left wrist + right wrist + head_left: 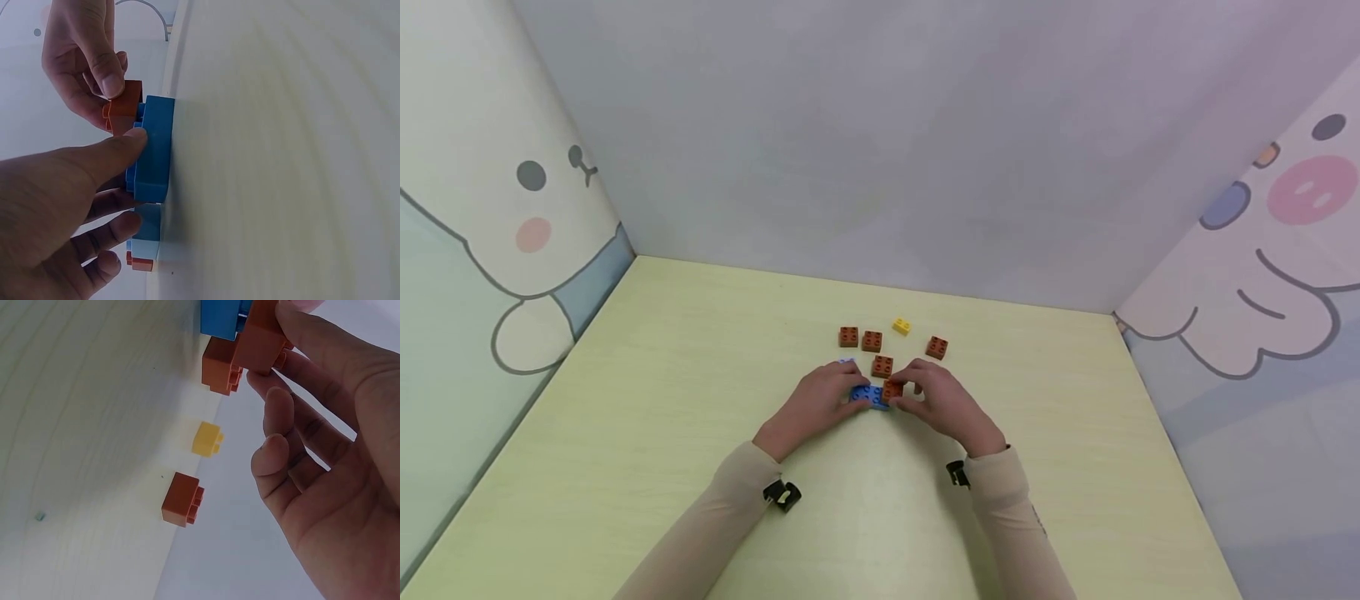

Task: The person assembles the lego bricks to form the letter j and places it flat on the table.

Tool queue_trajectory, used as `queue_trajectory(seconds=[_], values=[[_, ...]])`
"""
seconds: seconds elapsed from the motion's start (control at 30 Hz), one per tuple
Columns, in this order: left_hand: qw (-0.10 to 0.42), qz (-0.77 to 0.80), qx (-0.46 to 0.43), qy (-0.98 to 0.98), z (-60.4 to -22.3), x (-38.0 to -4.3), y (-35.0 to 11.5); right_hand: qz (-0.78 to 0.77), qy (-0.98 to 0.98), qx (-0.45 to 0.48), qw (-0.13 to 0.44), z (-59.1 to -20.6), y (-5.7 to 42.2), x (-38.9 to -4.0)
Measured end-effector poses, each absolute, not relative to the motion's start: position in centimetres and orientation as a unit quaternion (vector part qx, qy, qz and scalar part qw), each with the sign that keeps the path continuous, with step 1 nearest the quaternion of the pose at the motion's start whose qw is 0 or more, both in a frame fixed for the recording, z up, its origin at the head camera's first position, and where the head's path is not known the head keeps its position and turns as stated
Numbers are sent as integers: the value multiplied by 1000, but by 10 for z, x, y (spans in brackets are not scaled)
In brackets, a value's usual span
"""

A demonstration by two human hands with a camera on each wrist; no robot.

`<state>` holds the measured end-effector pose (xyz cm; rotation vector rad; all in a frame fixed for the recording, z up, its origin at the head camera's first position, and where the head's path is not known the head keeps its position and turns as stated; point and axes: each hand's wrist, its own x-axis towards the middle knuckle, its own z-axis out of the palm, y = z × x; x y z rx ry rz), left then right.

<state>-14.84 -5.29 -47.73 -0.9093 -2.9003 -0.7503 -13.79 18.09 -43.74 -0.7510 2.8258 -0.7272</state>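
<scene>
A long blue toy brick (867,395) lies on the table, studs up, gripped at its left part between the thumb and fingers of my left hand (822,402). My right hand (946,402) pinches a red-brown brick (891,390) by its sides at the blue brick's right end. In the left wrist view this red-brown brick (127,103) sits against the studded face of the blue brick (156,150); whether it is pressed fully down I cannot tell. Another blue brick (147,223) stands just beyond my left fingertips, mostly hidden by that hand in the head view.
Behind the hands lie loose red-brown bricks: one close behind the blue brick (883,367), two farther back at left (848,337) and one at right (937,347). A small yellow brick (902,326) lies among them. Pale walls (865,150) border the table (700,333) behind and at both sides.
</scene>
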Motion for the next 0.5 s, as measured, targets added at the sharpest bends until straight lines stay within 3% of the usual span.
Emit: queue_trajectory(seconds=[0.5], values=[[-14,-233,-283,-930,-479,-151,-53,-220,941,-252,56,-435,178,-138]])
